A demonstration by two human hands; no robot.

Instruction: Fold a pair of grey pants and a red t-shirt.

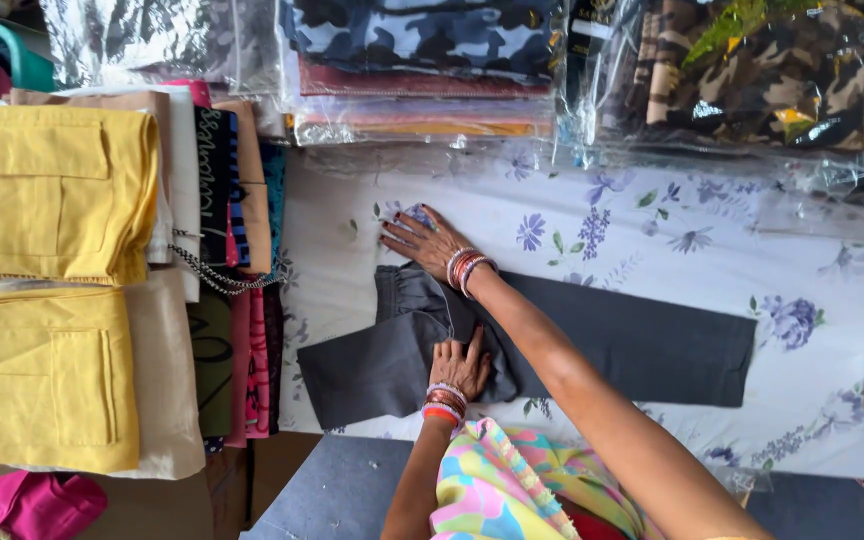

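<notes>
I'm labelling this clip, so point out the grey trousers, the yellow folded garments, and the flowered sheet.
grey trousers (632,345), head view, on the flat leg part right of the arms.
yellow folded garments (52,190), head view, on the upper piece's pocket panel.
flowered sheet (712,230), head view, on a bare stretch above the trousers.

Matt grey cloth trousers (592,345), glossy plastic wrappers (742,75)

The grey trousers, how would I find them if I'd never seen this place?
Look at the white sheet with blue flowers spread in the middle. The grey trousers lie flat across it, with the left hand and right hand pressing near the waistband. They are the only plain dark grey garment lying loose; the neighbours are folded yellow shorts and bagged camouflage clothes.
</notes>
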